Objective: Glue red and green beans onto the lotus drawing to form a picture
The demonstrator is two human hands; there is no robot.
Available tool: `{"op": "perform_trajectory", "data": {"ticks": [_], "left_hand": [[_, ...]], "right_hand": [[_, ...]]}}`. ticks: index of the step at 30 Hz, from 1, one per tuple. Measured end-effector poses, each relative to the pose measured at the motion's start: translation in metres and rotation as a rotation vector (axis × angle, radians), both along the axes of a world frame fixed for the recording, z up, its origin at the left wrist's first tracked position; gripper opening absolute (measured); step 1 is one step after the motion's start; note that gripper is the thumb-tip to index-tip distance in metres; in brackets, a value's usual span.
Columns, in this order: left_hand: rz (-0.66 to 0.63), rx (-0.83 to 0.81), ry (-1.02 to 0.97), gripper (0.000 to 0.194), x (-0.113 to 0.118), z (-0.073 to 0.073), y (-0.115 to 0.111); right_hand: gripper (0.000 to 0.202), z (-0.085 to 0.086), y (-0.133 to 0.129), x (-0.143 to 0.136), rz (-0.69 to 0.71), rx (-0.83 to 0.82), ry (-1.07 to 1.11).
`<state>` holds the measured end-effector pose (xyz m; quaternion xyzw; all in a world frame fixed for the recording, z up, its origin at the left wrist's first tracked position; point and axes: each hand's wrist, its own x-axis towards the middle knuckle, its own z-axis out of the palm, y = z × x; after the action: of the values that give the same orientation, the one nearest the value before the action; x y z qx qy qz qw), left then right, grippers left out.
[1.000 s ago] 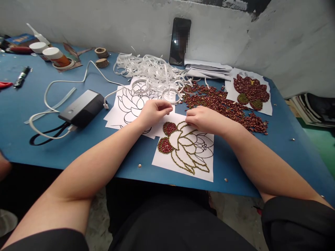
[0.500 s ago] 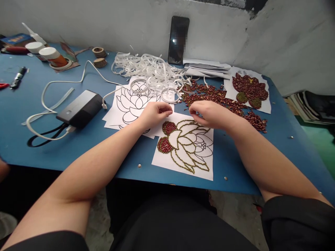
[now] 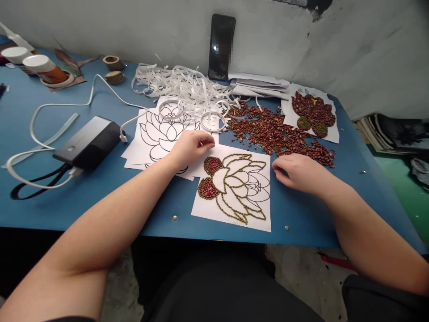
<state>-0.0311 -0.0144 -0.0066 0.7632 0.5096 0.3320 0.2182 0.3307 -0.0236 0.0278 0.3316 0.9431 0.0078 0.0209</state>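
Note:
A white sheet with a lotus line drawing lies on the blue table. Green beans line many of its petal outlines, and two round patches are filled with red beans edged in green. At the sheet's upper left corner rests my left hand, fingertips pinched together; whatever they hold is not visible. Just off the sheet's right edge, my right hand has its thumb and fingers closed, and anything between them is too small to make out. Behind it spreads a loose pile of red and green beans.
Left of the sheet are more printed lotus pages, white paper strips and a black power bank with a white cable. A phone leans on the wall. A finished bean lotus lies at the right back.
My right hand has moved right and toward me, from over the sheet's upper edge to beside its right edge. My left hand stays at the upper left corner. The view has shifted slightly.

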Motion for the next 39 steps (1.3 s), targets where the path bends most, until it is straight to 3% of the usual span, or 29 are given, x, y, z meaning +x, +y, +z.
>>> {"op": "perform_trajectory", "data": {"ticks": [4, 9, 13, 17, 21, 28, 33, 39], "left_hand": [[-0.006, 0.009, 0.01, 0.016, 0.0, 0.0, 0.0], [-0.025, 0.009, -0.01, 0.015, -0.001, 0.0, 0.001], [-0.024, -0.006, -0.026, 0.014, -0.002, 0.0, 0.0], [-0.037, -0.018, -0.052, 0.014, -0.003, 0.0, -0.001], [-0.036, -0.017, -0.06, 0.013, -0.005, 0.0, 0.0], [-0.045, -0.018, -0.088, 0.011, -0.005, 0.0, 0.0], [-0.046, -0.025, -0.091, 0.01, -0.005, -0.002, 0.0], [-0.049, 0.006, -0.072, 0.011, -0.004, -0.003, 0.002]], "right_hand": [[0.015, 0.002, 0.006, 0.0, -0.031, -0.018, 0.057], [0.01, 0.02, 0.021, -0.013, -0.06, -0.094, 0.256], [0.005, 0.029, 0.046, -0.034, -0.093, -0.122, 0.413], [0.012, 0.027, 0.071, -0.063, -0.128, -0.209, 0.576], [0.015, 0.024, 0.078, -0.086, -0.135, -0.271, 0.618], [0.01, 0.017, 0.059, -0.084, -0.108, -0.279, 0.622], [0.011, 0.009, 0.026, -0.06, -0.086, -0.253, 0.606], [0.012, 0.002, -0.015, -0.035, -0.18, -0.214, 0.548]]}}
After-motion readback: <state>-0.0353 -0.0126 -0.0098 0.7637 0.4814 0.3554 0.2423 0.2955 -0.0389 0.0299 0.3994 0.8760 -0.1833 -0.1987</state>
